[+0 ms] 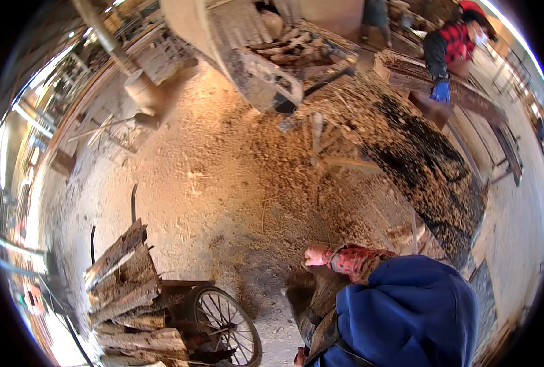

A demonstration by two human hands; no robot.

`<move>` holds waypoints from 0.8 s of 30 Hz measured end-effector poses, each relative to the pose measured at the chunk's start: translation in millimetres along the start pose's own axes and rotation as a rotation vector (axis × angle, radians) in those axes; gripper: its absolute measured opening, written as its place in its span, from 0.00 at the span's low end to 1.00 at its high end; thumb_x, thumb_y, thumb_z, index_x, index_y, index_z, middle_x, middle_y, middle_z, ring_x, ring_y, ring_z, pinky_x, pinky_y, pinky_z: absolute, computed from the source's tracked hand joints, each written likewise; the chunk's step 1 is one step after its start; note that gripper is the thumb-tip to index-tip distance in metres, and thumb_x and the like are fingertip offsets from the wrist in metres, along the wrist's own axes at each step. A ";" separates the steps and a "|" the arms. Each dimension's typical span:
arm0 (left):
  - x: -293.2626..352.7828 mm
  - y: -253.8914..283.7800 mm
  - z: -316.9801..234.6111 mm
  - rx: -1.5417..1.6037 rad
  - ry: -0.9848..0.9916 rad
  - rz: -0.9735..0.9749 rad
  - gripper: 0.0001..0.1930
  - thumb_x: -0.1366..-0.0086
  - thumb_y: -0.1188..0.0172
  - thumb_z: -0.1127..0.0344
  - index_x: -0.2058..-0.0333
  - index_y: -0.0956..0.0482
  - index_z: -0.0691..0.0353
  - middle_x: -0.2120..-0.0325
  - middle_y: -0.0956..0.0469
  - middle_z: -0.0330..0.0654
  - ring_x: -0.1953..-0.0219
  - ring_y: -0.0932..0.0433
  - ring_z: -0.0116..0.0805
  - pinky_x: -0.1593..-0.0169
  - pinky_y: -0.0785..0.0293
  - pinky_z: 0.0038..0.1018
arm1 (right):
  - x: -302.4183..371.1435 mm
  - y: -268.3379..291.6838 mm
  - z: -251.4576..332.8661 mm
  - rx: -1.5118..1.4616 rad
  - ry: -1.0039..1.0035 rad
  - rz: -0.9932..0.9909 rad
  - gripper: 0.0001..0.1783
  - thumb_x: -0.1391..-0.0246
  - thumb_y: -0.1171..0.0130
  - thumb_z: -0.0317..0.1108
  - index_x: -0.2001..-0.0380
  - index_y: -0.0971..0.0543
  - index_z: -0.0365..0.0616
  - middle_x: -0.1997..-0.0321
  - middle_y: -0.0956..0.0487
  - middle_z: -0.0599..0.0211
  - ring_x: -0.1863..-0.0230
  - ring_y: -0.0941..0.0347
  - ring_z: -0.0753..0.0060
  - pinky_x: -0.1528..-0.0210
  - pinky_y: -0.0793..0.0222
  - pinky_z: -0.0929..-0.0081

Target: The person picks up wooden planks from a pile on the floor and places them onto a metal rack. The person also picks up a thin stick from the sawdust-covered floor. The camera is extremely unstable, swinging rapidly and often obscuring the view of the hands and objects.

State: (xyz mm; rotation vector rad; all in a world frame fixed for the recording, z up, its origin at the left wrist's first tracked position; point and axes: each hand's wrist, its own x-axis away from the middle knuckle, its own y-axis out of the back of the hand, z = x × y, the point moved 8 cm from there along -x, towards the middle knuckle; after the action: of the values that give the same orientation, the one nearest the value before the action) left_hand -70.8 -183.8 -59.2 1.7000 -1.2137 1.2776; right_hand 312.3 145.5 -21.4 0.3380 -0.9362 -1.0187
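My right hand [318, 255], below a red plaid sleeve, is held out over the chip-strewn floor with its fingers curled; whether anything is inside them is hidden. My left hand [300, 356] only just shows at the lower edge, beside my brown trousers, and its fingers cannot be made out. Nearest to my hands, on the left, stands a handcart with a spoked wheel [228, 327]. Rough wood slabs [125, 287] with bark are stacked on it, and two thin dark rods rise behind the stack. Both hands are apart from the cart.
Wood chips [223, 147] litter the floor. A long mound of chips and black material [418, 153] runs along the right. At the far end, a large metal machine [266, 76] holds wood pieces. A co-worker in red plaid [452, 46] is by a metal frame. A post [110, 43] stands far left.
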 end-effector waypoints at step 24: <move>-18.5 30.5 -71.7 -0.353 0.078 0.170 0.12 0.40 0.53 0.63 0.76 0.29 0.66 0.79 0.24 0.47 0.75 0.26 0.39 0.69 0.29 0.31 | 261.3 -164.7 -127.1 -0.562 -0.632 -0.460 0.19 0.58 0.38 0.46 0.81 0.27 0.39 0.78 0.27 0.55 0.71 0.29 0.56 0.63 0.33 0.61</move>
State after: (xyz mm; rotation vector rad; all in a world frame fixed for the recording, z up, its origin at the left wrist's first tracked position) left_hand -124.3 -124.3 -56.8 1.3069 -1.4631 1.1340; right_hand 369.6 -180.2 -68.3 -0.2793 -1.0990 -1.8182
